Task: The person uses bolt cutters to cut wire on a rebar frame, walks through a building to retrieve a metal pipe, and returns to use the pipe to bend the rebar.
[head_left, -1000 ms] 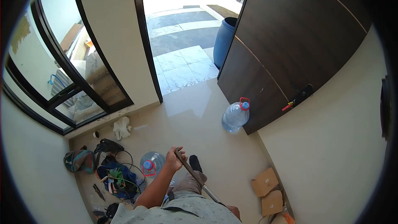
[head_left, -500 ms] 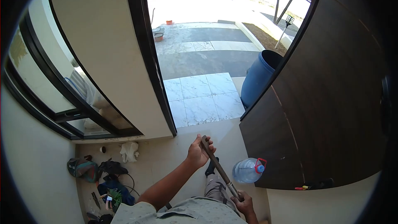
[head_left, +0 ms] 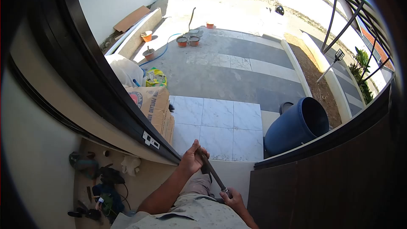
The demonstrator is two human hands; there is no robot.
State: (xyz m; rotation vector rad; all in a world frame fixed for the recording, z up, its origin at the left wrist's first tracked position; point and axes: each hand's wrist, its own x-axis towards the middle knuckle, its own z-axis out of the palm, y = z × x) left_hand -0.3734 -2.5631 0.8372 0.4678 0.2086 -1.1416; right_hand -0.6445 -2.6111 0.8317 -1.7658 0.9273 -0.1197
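Observation:
My left hand [head_left: 191, 160] is closed around the upper end of a long brown rod [head_left: 215, 175], thumb pointing up. Near its lower end, by a shiny metal collar, my right hand [head_left: 234, 200] grips the same rod. The rod slants down to the right across the front of my body. What kind of tool it is cannot be made out, and my right palm covers its lower tip.
A dark door [head_left: 292, 195] stands at right, the black door frame [head_left: 123, 97] at left. Beyond the sill are marble-look tiles [head_left: 216, 140], a blue barrel [head_left: 292, 127], cement bags [head_left: 154, 106] and mortar buckets [head_left: 182, 41]. Bags and tools [head_left: 106, 195] lie on the floor at lower left.
I have moved forward into the doorway, and more of the outside shows. The water jug has left the view. Both hands keep hold of the rod.

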